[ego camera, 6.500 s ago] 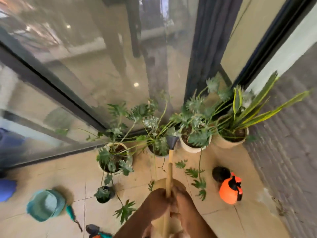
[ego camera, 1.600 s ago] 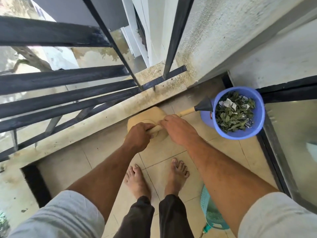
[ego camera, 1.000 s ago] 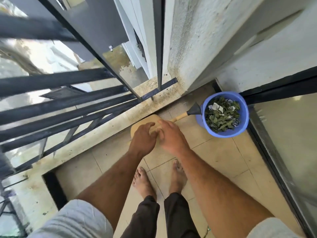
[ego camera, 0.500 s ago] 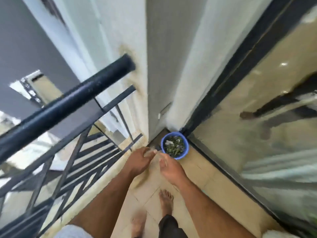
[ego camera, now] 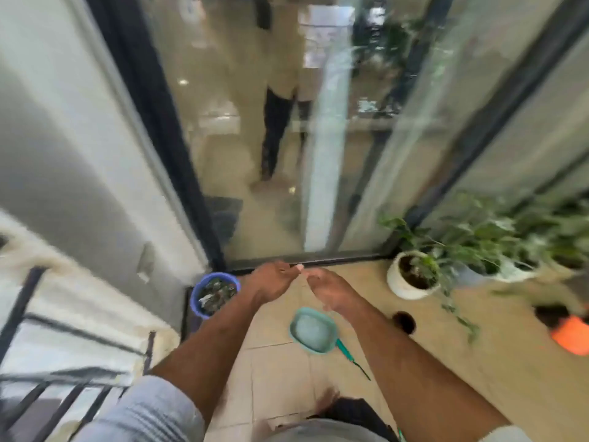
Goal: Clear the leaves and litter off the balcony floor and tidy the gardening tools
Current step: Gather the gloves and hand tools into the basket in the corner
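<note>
My left hand [ego camera: 274,279] and right hand [ego camera: 331,291] hang loose, empty, fingertips almost meeting. Blue bucket [ego camera: 214,293] of leaves sits left in the corner; teal basin [ego camera: 314,330], white plant pot [ego camera: 409,280] right.

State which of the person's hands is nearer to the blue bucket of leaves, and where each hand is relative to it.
Left. The left hand is just right of the blue bucket, close to its rim. The right hand is further right, past the left hand.

bucket [ego camera: 214,296] of leaves in left corner by glass door [ego camera: 287,154], basin [ego camera: 313,330] on floor [ego camera: 462,362] centre, potted plant [ego camera: 411,277] right
</note>
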The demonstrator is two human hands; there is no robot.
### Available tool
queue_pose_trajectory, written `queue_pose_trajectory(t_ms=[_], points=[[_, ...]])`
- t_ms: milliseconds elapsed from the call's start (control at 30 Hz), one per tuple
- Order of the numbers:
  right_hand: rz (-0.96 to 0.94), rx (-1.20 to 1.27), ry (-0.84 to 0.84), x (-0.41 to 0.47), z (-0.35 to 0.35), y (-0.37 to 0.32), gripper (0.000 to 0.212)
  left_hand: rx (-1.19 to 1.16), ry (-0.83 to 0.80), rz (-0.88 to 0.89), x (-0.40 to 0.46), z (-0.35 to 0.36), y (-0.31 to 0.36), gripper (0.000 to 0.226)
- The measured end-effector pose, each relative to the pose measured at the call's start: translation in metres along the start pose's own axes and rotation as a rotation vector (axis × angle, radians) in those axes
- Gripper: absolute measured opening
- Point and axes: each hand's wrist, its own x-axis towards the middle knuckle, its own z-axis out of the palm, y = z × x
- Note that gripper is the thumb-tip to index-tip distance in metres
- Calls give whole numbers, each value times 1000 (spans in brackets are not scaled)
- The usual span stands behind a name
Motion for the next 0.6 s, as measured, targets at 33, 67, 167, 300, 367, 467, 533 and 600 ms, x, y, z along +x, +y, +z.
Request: queue_pose_trajectory(t_ms=[33, 67, 167, 300, 367, 467, 533, 600], points=[[46, 28, 37, -8, -16, 16, 46, 47, -25, 31, 7, 9, 20, 56], [93, 64, 63, -16, -30, 33, 47, 73, -38, 57, 15, 20, 35, 58], [223, 220, 173, -58, -77, 93, 40, 130, -113, 111, 50, 74, 85, 83], [369, 380, 304, -103, -118, 178, 37, 203, -245, 198, 90, 157, 148, 121], [415, 393, 362, -126, -137, 223, 39, 228, -287, 225, 96, 199, 190, 120], [499, 522, 438, -156, -162, 288, 33, 229, -327, 255, 84, 250, 255, 102], [543, 581, 486, -176, -180, 331, 29, 240, -372, 291, 72, 281, 300, 74], [565, 547, 566, -198, -202, 368, 32, 225, -436, 313, 70, 314, 337, 68]])
